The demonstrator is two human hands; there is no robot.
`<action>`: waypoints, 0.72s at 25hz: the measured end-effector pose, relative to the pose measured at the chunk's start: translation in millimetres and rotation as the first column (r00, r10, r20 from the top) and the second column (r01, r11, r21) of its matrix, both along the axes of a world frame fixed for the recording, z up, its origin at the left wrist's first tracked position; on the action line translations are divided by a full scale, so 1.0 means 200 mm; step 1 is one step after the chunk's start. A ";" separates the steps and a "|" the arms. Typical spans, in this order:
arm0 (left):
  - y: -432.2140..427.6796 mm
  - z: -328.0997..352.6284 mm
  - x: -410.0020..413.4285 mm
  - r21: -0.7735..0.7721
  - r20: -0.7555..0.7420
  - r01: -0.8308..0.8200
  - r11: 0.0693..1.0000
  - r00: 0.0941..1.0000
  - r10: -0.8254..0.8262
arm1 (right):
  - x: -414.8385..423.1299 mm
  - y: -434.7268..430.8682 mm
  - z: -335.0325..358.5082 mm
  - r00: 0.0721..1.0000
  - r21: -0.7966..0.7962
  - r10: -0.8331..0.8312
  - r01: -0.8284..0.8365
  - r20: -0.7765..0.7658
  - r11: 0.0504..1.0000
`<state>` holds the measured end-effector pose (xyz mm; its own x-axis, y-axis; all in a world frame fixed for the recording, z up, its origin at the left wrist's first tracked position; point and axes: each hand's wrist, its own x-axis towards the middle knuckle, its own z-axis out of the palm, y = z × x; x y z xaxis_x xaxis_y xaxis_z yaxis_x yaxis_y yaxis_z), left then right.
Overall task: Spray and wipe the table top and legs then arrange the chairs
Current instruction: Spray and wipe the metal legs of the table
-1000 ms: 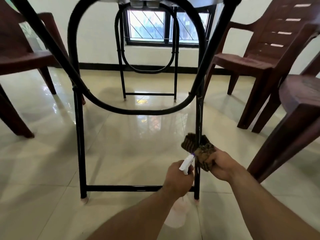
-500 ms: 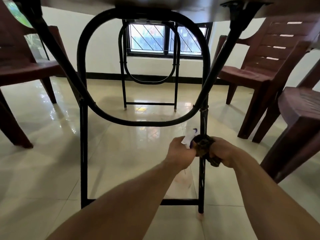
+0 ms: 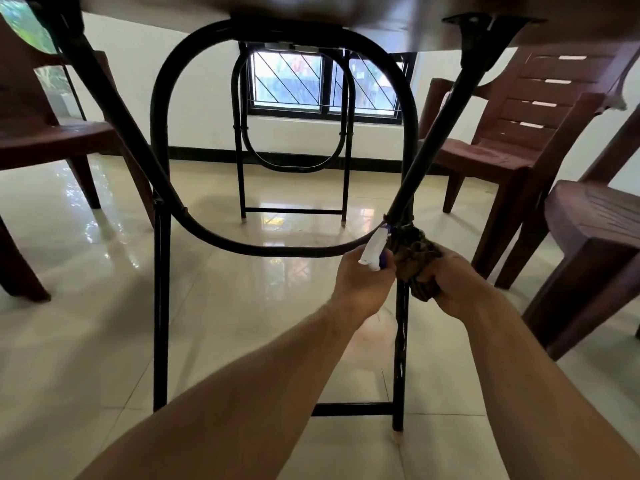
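Right hand (image 3: 457, 289) grips brown cloth (image 3: 420, 261), seemingly wrapped round black table leg (image 3: 401, 341) | left hand (image 3: 363, 282) holds white-nozzled spray bottle (image 3: 375, 249)

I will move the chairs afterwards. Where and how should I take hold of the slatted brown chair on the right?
Probably its armrest, from the open front: that bar stands clear above the seat, while the table hides the top of its backrest.

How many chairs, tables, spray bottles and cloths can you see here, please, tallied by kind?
Chairs: 3
Table: 1
Spray bottle: 1
Cloth: 1
Total: 6
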<state>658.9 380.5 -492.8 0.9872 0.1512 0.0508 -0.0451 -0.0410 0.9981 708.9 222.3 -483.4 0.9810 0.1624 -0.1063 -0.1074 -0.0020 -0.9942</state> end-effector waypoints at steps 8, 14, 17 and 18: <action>0.07 -0.03 -0.05 -0.064 -0.091 0.076 0.995 0.993 -0.081 | -0.05 0.06 -0.03 0.996 -0.139 -0.074 0.068 -0.039 0.988; 0.07 -0.10 -0.06 -0.014 -0.187 0.038 0.999 0.982 -0.040 | -0.06 0.17 0.07 0.820 -0.038 -0.189 0.249 0.540 0.968; 0.08 -0.13 -0.06 -0.018 -0.187 0.022 1.000 0.982 -0.025 | 0.02 0.27 0.08 0.550 -0.197 -0.065 0.404 0.833 0.893; 0.09 -0.13 -0.05 -0.011 -0.184 0.012 1.000 0.983 -0.014 | 0.06 0.28 0.04 0.526 -0.267 -0.031 0.481 0.850 0.835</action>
